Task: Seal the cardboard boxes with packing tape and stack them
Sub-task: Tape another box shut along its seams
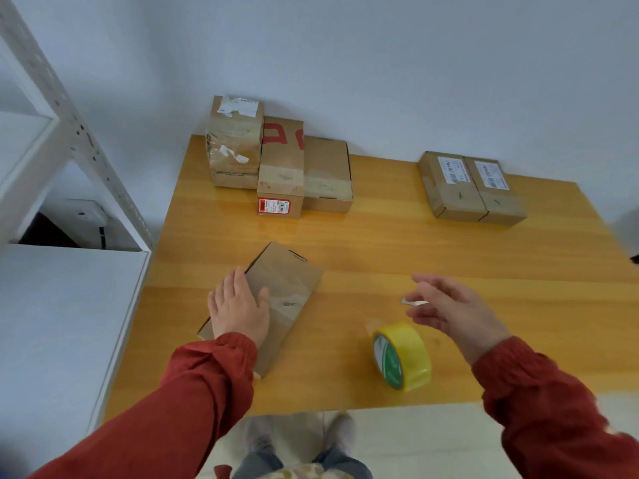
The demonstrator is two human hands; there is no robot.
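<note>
Wooden table (380, 243): brown box (287, 271) under flat left fingers (235, 281); right fingers (428, 283) spread.

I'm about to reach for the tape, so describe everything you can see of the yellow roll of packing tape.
The yellow roll of packing tape stands on its edge on the orange-brown wooden table, near the front edge. Its wound tape looks glossy and yellow. The side facing the camera shows a green and white printed ring around the core. A short loose end seems to lift from its top. Nothing grips it: the right hand hovers just beyond it without touching.
</note>
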